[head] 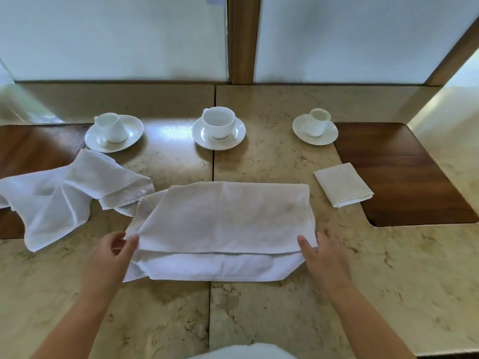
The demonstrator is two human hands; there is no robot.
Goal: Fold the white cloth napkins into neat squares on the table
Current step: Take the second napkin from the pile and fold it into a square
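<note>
A white cloth napkin [223, 221] lies in the middle of the marble table [337, 281], its far half doubled toward me over the near half. My left hand [114, 255] pinches the upper layer's left corner. My right hand [320, 252] pinches its right corner. The upper edge stops short of the napkin's near edge. A crumpled white napkin [64, 193] lies to the left, touching the middle one. A napkin folded into a small square [343, 183] sits to the right, partly on a wooden inlay.
Three white cups on saucers stand along the back: left [114, 132], centre [219, 129], right [316, 128]. Dark wooden inlays sit at the table's right [404, 177] and left [26, 151]. A white wall with a wooden post [243, 40] closes the far side.
</note>
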